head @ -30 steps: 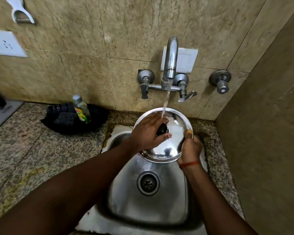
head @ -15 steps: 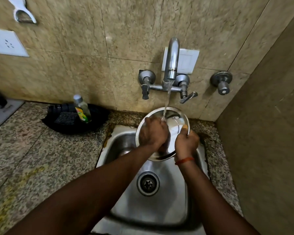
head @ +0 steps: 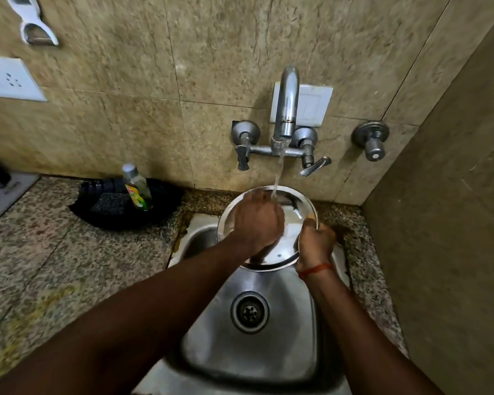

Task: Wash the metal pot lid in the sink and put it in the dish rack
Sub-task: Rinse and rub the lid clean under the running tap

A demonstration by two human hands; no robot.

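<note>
From the head view, the metal pot lid is held tilted over the back of the sink, right under the faucet, whose stream of water lands on it. The right hand has its grip closed on the lid's rim on the side away from the soap bottle. The left hand lies pressed on the lid's face with fingers curled; whether it grasps anything cannot be told. The bottle stands on the desk, well apart from the sink.
</note>
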